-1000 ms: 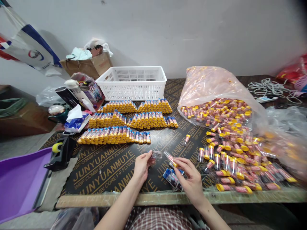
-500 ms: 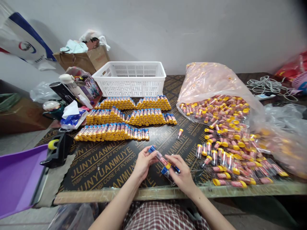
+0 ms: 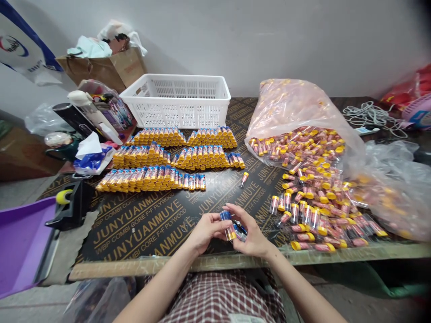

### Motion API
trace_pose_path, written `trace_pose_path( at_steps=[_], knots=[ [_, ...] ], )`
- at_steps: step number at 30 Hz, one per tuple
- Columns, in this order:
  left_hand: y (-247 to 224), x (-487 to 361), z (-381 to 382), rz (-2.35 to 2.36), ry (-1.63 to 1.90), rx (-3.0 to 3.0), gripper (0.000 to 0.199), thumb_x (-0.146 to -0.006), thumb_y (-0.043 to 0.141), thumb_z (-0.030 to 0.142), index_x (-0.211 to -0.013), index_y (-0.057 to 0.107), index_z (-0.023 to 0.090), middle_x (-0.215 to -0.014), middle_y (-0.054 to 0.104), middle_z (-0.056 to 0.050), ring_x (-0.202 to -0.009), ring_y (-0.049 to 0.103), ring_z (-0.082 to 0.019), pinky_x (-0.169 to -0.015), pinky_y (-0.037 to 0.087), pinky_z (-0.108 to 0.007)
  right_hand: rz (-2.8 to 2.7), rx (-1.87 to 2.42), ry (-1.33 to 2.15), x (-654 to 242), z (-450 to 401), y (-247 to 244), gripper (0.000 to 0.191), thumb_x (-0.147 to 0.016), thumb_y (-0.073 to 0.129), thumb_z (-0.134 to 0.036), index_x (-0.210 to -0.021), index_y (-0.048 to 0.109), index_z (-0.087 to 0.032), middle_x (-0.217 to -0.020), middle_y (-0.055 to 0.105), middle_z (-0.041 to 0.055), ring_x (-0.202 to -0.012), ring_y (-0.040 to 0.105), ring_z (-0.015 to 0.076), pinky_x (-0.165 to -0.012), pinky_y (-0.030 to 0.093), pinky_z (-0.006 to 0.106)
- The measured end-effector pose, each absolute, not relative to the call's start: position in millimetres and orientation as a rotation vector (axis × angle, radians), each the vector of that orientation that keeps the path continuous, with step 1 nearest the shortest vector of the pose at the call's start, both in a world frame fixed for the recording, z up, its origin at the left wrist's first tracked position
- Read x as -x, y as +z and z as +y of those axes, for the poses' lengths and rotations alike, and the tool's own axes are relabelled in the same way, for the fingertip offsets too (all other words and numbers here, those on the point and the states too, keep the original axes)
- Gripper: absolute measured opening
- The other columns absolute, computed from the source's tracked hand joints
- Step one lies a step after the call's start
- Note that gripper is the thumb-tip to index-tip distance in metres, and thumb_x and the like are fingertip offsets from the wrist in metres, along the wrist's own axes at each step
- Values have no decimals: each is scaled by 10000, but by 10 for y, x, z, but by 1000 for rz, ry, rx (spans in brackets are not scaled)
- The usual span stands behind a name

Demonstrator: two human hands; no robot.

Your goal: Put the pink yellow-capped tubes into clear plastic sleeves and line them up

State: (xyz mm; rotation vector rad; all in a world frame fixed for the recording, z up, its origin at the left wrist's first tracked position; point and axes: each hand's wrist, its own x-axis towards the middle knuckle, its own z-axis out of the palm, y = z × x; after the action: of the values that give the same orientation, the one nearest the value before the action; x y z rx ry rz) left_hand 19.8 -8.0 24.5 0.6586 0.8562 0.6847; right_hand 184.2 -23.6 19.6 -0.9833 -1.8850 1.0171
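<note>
Mostly the risk sits in the small grip. The left hand [image 3: 209,228] and the right hand [image 3: 252,235] are both partly closed and meet just above the near edge of the worktop [image 3: 151,235], pinching between them a clear tube [image 3: 227,225] with a blue top and a yellow cap at its lower end. A small blue-and-clear bundle [image 3: 240,231] sits against the right hand's fingers, though how firmly it is held I cannot tell. With so many slick plastic surfaces, a slip of the fingertips could drop the tube onto the worktop, where it might roll over the edge. Beyond the hands, tidy rows of capped tubes [image 3: 168,176] lie packed close together, so a careless sweep of the arm could knock them out of line. To the right, a loose heap of tubes [image 3: 310,197] spills from a pink-tinted plastic bag [image 3: 289,105], and a lone tube [image 3: 244,179] lies apart from it; a nudge to the bag could send more sliding.
</note>
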Motion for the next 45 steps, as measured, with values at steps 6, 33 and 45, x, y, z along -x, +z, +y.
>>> trace_pose_path(
  at_steps=[6,33,45],
  knots=[
    [273,-206,-80,841,703,-643,360,-598,776,319,-854,690,81,-745,682,-80,-601,608,-124,-562,469,-212,-1824,964,1040,-1831,-238,182,815,-590,495,-66,-1358,284,-240,-1308,460,91,-1168,502,239,-989,431,394],
    [-260,-356,-203,1620,310,-1763,125,-653,701,285,-659,611,197,-720,619,14,-703,549,-138,-622,314,-229,-2152,1294,325,-2238,2335,-18,782,-560,601,-133,-1313,393,-180,-1160,593,113,-1049,561,274,-920,400,421],
    [-293,-256,-168,1534,464,-1724,67,-710,589,180,-644,593,190,-667,620,4,-665,550,-141,-626,321,-239,-2335,1554,434,-2767,1948,28,548,-598,571,-100,-1135,586,-209,-1309,461,123,-1223,396,311,-974,314,469]
  ],
)
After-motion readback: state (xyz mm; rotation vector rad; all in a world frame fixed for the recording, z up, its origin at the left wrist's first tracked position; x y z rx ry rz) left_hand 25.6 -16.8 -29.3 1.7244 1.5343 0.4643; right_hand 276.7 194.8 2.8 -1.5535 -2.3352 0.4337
